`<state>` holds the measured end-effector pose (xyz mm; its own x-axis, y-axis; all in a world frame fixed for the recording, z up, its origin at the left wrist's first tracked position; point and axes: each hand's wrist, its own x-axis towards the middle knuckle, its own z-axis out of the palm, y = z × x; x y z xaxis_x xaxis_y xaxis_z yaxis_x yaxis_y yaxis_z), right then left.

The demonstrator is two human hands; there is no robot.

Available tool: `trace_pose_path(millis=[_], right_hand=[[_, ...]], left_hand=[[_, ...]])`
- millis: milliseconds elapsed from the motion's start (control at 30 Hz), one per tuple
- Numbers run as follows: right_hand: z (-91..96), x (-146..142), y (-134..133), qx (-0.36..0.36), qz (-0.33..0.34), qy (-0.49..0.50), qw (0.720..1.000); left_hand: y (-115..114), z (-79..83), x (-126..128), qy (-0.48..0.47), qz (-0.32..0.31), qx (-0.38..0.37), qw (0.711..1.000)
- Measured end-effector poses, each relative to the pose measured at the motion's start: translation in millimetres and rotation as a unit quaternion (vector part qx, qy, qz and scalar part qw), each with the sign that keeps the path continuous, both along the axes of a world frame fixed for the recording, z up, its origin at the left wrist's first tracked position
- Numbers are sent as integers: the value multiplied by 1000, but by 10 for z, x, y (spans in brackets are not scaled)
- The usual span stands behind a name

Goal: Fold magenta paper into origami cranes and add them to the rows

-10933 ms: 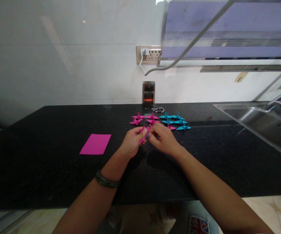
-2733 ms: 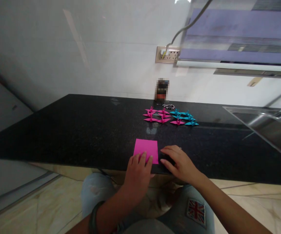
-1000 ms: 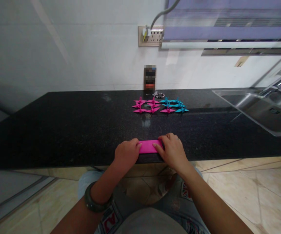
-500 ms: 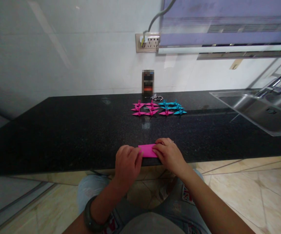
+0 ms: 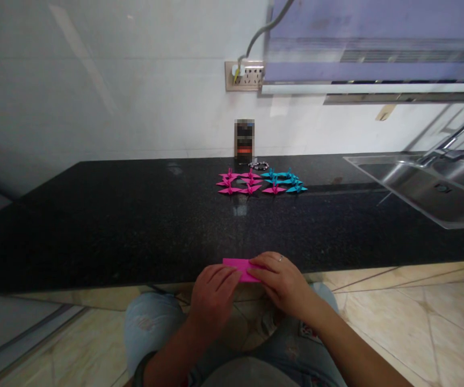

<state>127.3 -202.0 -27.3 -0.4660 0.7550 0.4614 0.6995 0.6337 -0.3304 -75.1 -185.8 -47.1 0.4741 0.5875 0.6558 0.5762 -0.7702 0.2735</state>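
- Paper strip (image 5: 236, 263), pink and folded flat into a narrow band, lies at the very near edge of the black tabletop (image 5: 135, 226), between the two hands.
- It looks featherlight and thin. It would bend at a touch, hold any crease pressed into it, and probably slide easily on the polished stone.
- The short ends or the folded long edge seem the best places to take it, with fingertips only. A grip across the middle would likely buckle or crumple it.
- Left hand (image 5: 214, 293) has its fingers bent down over the strip's left end and near edge, closed onto the paper. The thumb is hidden, so I cannot tell whether it pinches from below.
- Right hand (image 5: 282, 279), with a ring on one finger, lays its fingers over the right end and presses on it. Its thumb is also out of sight.
- Knees in pale jeans (image 5: 147, 328) show under the hands, in front of the tabletop's edge.
- Well back on the tabletop sit rows of folded pink cranes (image 5: 238, 183), with blue cranes (image 5: 286, 180) just beside them on the right.
- Behind these lie a bead bracelet (image 5: 259, 165) and a small blurred box (image 5: 244, 138) against the wall.
- Farther out are a wall socket (image 5: 245, 75) with a cable plugged in, and a steel sink (image 5: 421, 185) at the right.
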Motion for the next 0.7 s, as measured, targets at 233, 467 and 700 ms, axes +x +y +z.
trace_pose_path(millis=[233,467,700], right_hand=[[69,32,16,91,-70,117,986],[190,-62,-2,76,-9,100,992],[219,-101,305,-181,-100,432,878]], left_hand=[[-92,287,42,-416,58,-431,799],[76,483,40,-448,-34,-646,617],[460,438,87,-354,39,-491,795]])
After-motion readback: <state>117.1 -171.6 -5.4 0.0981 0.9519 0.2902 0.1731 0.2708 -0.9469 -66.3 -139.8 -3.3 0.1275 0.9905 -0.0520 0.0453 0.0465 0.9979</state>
